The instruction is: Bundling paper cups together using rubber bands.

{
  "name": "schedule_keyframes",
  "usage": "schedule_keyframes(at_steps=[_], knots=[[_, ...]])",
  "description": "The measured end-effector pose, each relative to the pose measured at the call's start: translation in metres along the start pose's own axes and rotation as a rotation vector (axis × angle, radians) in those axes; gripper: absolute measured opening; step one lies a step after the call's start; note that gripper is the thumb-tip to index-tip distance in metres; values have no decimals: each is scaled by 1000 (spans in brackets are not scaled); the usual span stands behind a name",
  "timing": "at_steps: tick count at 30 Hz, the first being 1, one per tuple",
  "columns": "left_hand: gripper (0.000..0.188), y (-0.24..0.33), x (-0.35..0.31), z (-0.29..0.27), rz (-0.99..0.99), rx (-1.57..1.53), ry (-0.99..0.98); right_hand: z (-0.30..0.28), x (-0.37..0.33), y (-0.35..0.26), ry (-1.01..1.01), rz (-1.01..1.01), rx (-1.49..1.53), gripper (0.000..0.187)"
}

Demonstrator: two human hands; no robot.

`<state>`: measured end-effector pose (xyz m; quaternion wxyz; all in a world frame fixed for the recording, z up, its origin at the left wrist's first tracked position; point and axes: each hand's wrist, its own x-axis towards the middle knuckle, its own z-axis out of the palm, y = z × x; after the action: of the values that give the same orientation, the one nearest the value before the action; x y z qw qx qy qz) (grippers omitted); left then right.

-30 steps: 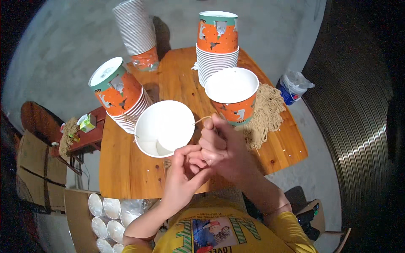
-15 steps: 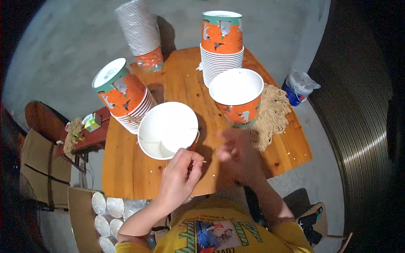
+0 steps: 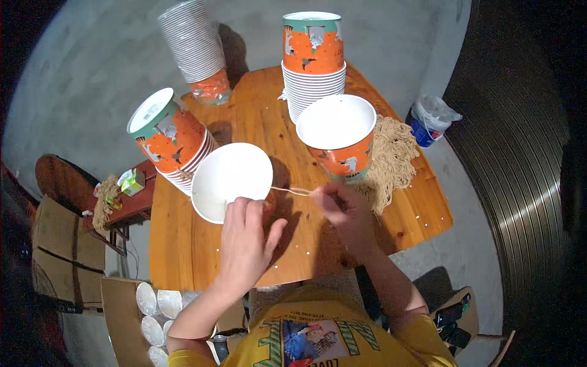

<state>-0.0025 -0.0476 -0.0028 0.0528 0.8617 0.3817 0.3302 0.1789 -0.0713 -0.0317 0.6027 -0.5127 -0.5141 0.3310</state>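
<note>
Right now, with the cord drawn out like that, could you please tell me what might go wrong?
The right hand holds the cord out from the rim of the open tub, so a hard pull might bend the rim or tip the tub, though the left hand is at its near side. The left stack of tubs is close beside it, so a sideways jerk could knock that.
</note>
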Motion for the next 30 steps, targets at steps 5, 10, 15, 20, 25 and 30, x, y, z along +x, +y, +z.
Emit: schedule_keyframes(at_steps=[5, 10, 15, 20, 25, 30], knots=[[31, -17, 0, 0, 25, 185, 43, 0, 6, -2, 62, 20, -45, 11], [22, -23, -6, -20, 16, 140, -148, 5, 9, 14, 51, -214, 33, 8], [20, -28, -16, -46, 6, 125, -205, -5, 16, 20, 102, -208, 176, 7], [21, -36, -18, -58, -3, 190, -273, -8, 19, 20, 329, -310, 86, 5], [22, -27, -12, -51, -35, 22, -310, -4, -12, 25, -79, 112, 567, 6], [28, -16, 3, -28, -138, -193, -339, 26, -19, 35, 14, -390, -303, 13]])
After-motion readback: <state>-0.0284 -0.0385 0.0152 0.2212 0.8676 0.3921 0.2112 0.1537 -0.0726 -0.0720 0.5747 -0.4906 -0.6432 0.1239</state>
